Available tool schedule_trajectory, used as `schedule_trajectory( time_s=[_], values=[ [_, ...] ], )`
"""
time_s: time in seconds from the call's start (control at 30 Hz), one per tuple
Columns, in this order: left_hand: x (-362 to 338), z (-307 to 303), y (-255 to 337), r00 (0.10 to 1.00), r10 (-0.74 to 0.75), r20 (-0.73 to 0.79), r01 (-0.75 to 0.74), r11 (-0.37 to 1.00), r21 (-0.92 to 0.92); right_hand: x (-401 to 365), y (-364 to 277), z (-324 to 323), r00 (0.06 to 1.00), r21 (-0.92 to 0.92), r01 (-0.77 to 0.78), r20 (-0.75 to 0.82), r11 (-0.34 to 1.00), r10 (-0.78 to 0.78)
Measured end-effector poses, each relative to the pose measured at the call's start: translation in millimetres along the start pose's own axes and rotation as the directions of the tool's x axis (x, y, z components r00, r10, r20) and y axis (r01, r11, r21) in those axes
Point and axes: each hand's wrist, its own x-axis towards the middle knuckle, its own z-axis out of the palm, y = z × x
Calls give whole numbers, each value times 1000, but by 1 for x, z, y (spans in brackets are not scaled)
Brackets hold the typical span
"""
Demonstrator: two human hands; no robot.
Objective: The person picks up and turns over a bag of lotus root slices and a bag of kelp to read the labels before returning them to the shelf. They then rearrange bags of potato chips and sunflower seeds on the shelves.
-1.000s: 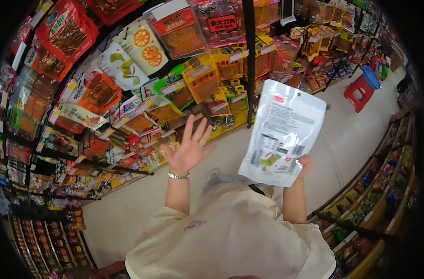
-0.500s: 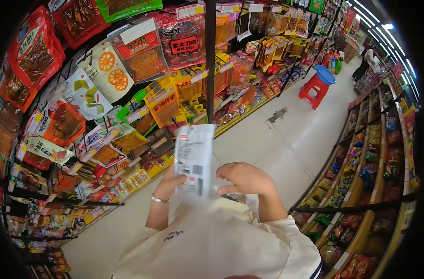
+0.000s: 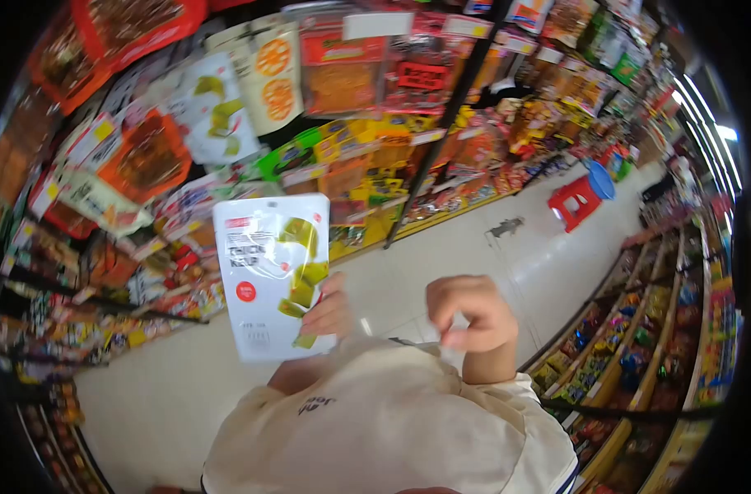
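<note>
In my left hand is a white snack pouch of thick kelp, its front turned up toward me. My fingers grip the right edge of the pouch, over printed green kelp pieces. My right hand is raised in front of my chest, apart from the pouch, with its fingers curled in. Something pale shows just under those fingers, too blurred to name. On the rack beyond hangs a similar white kelp pouch, next to a cream pouch with orange lotus slices.
Racks of bagged snacks run along the left, with a dark upright post among them. To the right stand tiered shelves of packets. Farther along the tiled aisle are a red stool with a blue basin and a person.
My left hand has turned the pouch from its printed back to its front and moved it left. My right hand's fingers have curled in further. The view has swung left.
</note>
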Motion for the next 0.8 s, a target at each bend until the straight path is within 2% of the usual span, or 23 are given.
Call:
schedule_trajectory(
  time_s=[0.03,0.07,0.1,0.13,0.17,0.2,0.23,0.27,0.3,0.33,0.37,0.4,0.43,0.47,0.5,0.57,0.6,0.63,0.67,0.7,0.73,0.77,0.8],
  values=[
    [13,3,-13,1000,30,-3,-30,998,-55,-3,15,7,1000,46,2,28,999,-3],
    [21,9,-22,998,60,-9,-61,992,-111,-7,32,17,994,288,25,-111,957,7],
    [30,19,-27,992,31,-120,-30,1000,11,-10,42,25,968,501,72,-245,862,62],
    [37,25,-30,972,8,-234,20,993,118,-9,46,32,972,533,62,-226,844,72],
    [40,24,-32,930,47,-365,169,826,537,-8,48,36,955,352,-55,-255,934,152],
    [40,19,-34,871,148,-469,349,487,801,-8,52,40,930,157,-186,-290,970,225],
    [36,-2,-19,793,10,-609,483,600,638,-9,63,40,936,203,-216,-236,955,262],
    [17,-19,-10,703,-141,-697,572,695,436,-13,80,35,848,77,-426,-313,902,427],
    [-4,-14,-30,708,-91,-701,528,727,439,-14,97,30,740,-64,-603,-417,795,527],
    [-13,-9,-42,646,-42,-762,668,514,538,-18,107,25,755,-71,-587,-408,807,513],
    [-15,-6,-46,588,13,-809,778,262,570,-34,110,24,697,-200,-699,-405,686,592],
    [-26,-13,-39,590,10,-807,777,265,571,-45,120,26,615,-321,-789,-409,524,675],
    [-45,-25,-41,577,84,-812,706,449,548,-52,134,31,596,-322,-802,-398,502,697],
    [-60,-33,-47,545,163,-822,594,617,516,-58,150,37,577,-241,-816,-341,525,742],
    [-72,-31,-49,538,175,-825,576,638,511,-61,170,44,567,-153,-823,-279,547,775],
    [-96,-24,-48,412,312,-856,536,677,504,-67,211,63,578,-155,-816,-179,558,796],
    [-110,-21,-52,394,315,-863,527,692,493,-72,231,75,592,-151,-804,-98,576,800],
    [-125,-20,-55,319,391,-863,481,718,503,-78,251,86,583,-145,-810,-84,569,808],
    [-141,-21,-57,240,459,-855,435,737,518,-83,273,98,548,-163,-825,1,541,837],
    [-158,-25,-58,229,457,-860,431,744,510,-91,296,111,506,-181,-839,83,512,858],
    [-176,-30,-57,153,530,-834,466,706,534,-105,326,126,500,-176,-843,88,508,861],
    [-198,-39,-54,79,598,-797,504,666,550,-122,358,142,434,-217,-864,134,454,891],
    [-226,-53,-51,73,594,-801,502,673,544,-132,381,158,364,-261,-879,176,399,915]
  ],
)
